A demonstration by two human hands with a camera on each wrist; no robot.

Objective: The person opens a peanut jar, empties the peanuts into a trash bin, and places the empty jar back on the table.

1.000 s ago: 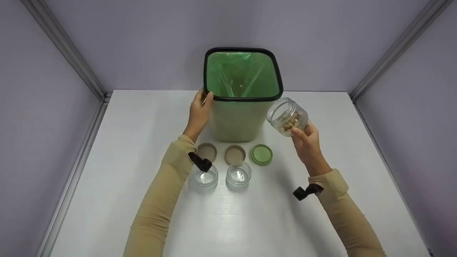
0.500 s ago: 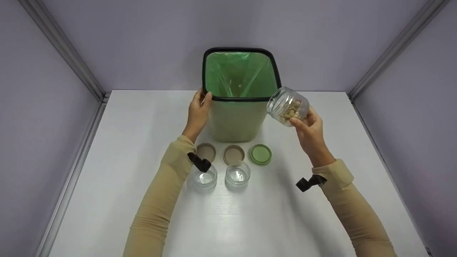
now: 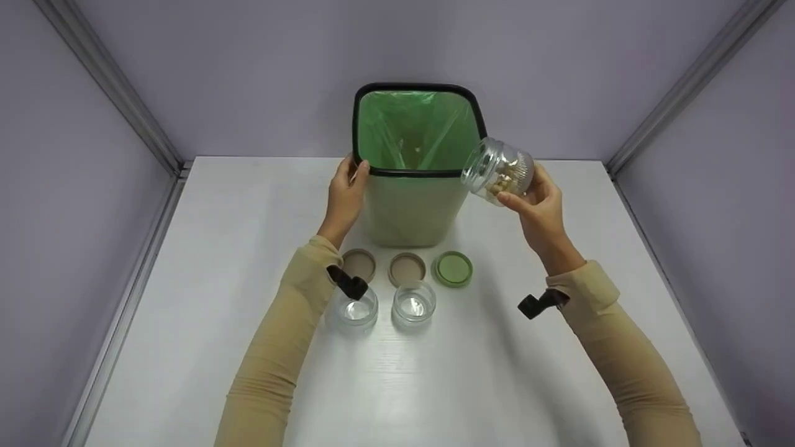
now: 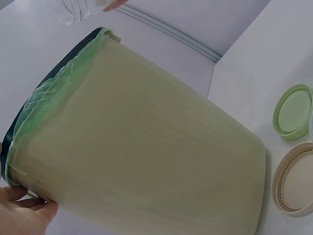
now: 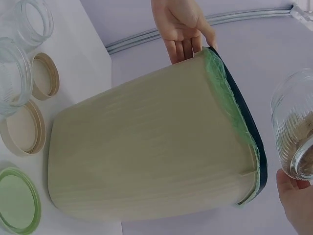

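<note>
A beige bin (image 3: 410, 211) with a green liner and black rim stands at the back of the white table. My left hand (image 3: 346, 192) holds its left rim, with the thumb on top and the fingers (image 5: 181, 46) against the outer wall. My right hand (image 3: 540, 208) grips a clear ribbed jar (image 3: 497, 171) holding pale nuts. The jar is tilted, with its open mouth at the bin's right rim. The right wrist view shows the jar (image 5: 296, 132) just outside the rim of the bin (image 5: 146, 156). In the left wrist view the jar (image 4: 73, 10) shows above the bin (image 4: 146, 147).
Two empty clear jars (image 3: 353, 310) (image 3: 414, 303) stand in front of the bin. Behind them lie two beige lids (image 3: 359, 264) (image 3: 407, 269) and a green lid (image 3: 453, 269). Lilac walls close in the table (image 3: 248, 205) on three sides.
My right hand has raised the jar up and left to the bin's right rim and tipped it further over. The left hand has stayed on the rim.
</note>
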